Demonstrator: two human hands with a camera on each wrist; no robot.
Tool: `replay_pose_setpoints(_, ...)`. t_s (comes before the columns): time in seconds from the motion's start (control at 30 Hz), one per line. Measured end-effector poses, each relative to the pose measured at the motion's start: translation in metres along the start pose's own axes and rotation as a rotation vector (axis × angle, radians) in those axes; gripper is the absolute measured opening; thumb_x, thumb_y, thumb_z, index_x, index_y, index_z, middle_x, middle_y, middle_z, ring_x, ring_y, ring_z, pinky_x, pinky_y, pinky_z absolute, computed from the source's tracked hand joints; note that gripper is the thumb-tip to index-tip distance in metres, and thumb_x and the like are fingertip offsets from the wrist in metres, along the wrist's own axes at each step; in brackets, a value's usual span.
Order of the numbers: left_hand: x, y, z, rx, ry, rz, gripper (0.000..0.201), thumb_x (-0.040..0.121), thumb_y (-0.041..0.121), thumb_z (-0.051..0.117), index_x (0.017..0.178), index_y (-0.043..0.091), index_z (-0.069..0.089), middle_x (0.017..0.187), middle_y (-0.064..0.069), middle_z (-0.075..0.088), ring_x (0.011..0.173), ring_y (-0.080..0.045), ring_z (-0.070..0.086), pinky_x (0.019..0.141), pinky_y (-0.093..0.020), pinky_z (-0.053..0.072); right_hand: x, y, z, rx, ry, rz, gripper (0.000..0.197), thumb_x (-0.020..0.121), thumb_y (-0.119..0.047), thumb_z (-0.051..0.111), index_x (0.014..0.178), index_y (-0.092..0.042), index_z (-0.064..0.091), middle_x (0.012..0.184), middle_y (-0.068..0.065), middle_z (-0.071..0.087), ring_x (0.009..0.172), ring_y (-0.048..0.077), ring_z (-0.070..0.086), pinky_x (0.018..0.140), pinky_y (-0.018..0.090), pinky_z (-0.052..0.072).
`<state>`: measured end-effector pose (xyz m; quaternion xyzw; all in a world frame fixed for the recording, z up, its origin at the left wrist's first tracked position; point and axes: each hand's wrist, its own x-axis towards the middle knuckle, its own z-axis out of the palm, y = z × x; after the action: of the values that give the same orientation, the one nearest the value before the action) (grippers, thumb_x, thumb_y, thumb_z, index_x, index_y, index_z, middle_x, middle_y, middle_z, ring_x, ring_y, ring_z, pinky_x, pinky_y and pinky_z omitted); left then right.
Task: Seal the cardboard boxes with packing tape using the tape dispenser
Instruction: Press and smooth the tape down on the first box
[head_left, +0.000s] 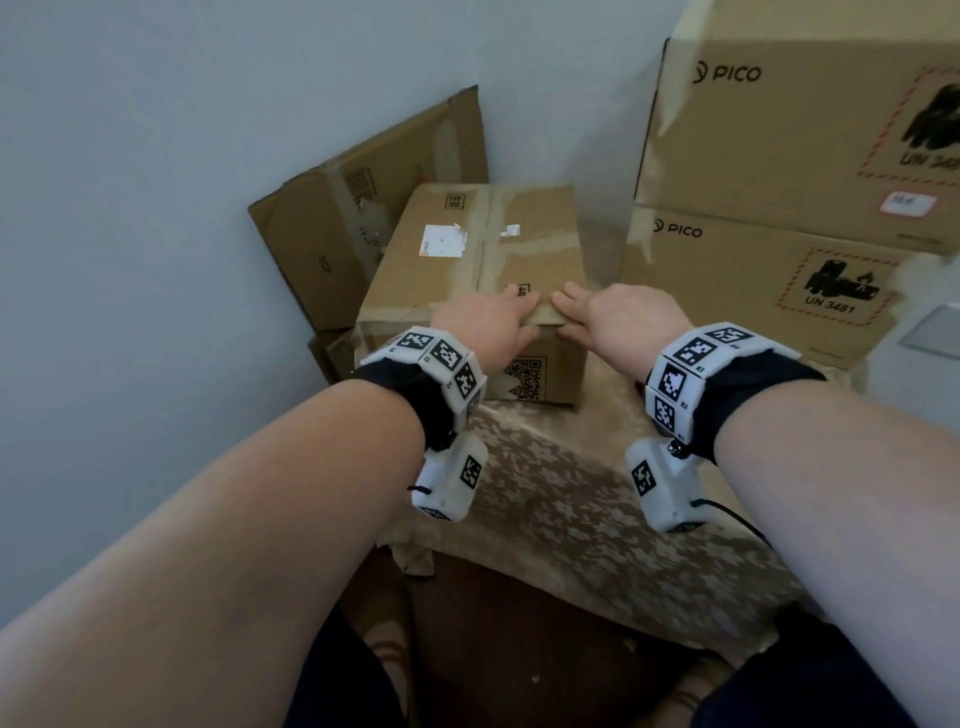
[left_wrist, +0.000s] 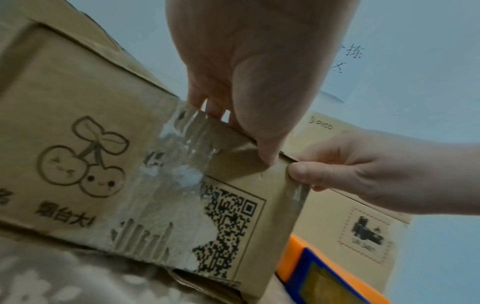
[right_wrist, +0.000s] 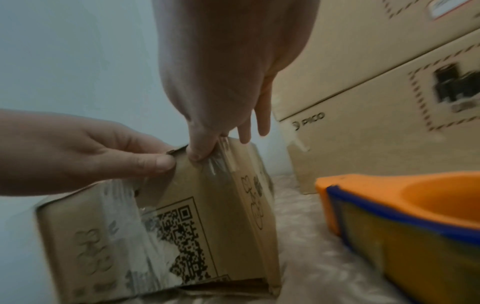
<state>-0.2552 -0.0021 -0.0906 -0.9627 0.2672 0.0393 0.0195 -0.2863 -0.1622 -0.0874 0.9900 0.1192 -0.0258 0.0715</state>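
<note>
The cardboard box (head_left: 470, 291) was gripped at its near top edge by the left hand (head_left: 485, 325) and right hand (head_left: 621, 322), thumbs curled under, seemingly to press the flaps shut. The tape dispenser (right_wrist: 405, 222) lay unheld at four o'clock.

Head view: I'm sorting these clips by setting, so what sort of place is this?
Probably a home or small office corner used for packing parcels. Stacked PICO cartons stand on a cloth-covered table, a flattened box leans on the wall, and an orange tape dispenser lies nearby.
</note>
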Motion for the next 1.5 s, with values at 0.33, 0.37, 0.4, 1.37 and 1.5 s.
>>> replay_pose_setpoints(0.33, -0.008, 0.023, -0.031, -0.377, -0.040, 0.088, 0.047, 0.102, 0.038, 0.035, 0.148, 0.029, 0.030, 0.149, -0.002, 0.040, 0.124, -0.018, 0.049, 0.098, -0.029, 0.041, -0.026, 0.028, -0.004, -0.005, -0.130, 0.184, 0.048, 0.093, -0.010, 0.042, 0.140, -0.020, 0.034, 0.142, 0.000, 0.041, 0.124, 0.025, 0.044, 0.090, 0.046, 0.050)
replay_pose_setpoints(0.37, -0.009, 0.011, -0.031, -0.432, -0.014, 0.057, 0.045, 0.102, 0.034, 0.036, 0.147, 0.030, 0.032, 0.149, -0.002, 0.040, 0.112, -0.015, 0.055, 0.090, -0.026, 0.045, -0.026, 0.024, -0.005, -0.014, -0.138, 0.179, 0.051, 0.092, -0.011, 0.047, 0.140, -0.019, 0.035, 0.143, 0.000, 0.040, 0.129, 0.024, 0.039, 0.096, 0.046, 0.046)
replay_pose_setpoints(0.4, -0.010, -0.002, -0.031, -0.463, 0.011, 0.021, 0.044, 0.102, 0.030, 0.037, 0.146, 0.031, 0.035, 0.149, -0.002, 0.040, 0.097, -0.012, 0.059, 0.079, -0.022, 0.048, -0.025, 0.021, -0.006, -0.026, -0.126, 0.157, 0.052, 0.090, -0.014, 0.051, 0.139, -0.018, 0.037, 0.143, 0.000, 0.040, 0.132, 0.024, 0.036, 0.103, 0.045, 0.041)
replay_pose_setpoints(1.37, -0.041, -0.086, 0.003, 0.046, -0.206, 0.044, 0.105, 0.077, 0.037, 0.076, 0.153, 0.026, 0.004, 0.160, 0.006, 0.003, 0.147, -0.020, 0.008, 0.118, -0.038, 0.020, 0.021, -0.091, 0.003, -0.079, 0.056, -0.092, 0.039, 0.101, -0.043, 0.036, 0.125, -0.014, 0.044, 0.111, 0.002, 0.054, 0.090, 0.024, 0.060, 0.058, 0.034, 0.038)
replay_pose_setpoints(1.5, -0.042, -0.088, 0.011, 0.009, -0.164, 0.045, 0.104, 0.079, 0.038, 0.074, 0.153, 0.024, 0.003, 0.161, 0.005, 0.002, 0.147, -0.020, 0.007, 0.117, -0.041, 0.023, 0.022, -0.089, 0.003, -0.072, 0.052, -0.102, 0.040, 0.103, -0.041, 0.028, 0.126, -0.014, 0.045, 0.111, 0.003, 0.054, 0.091, 0.025, 0.060, 0.060, 0.034, 0.037)
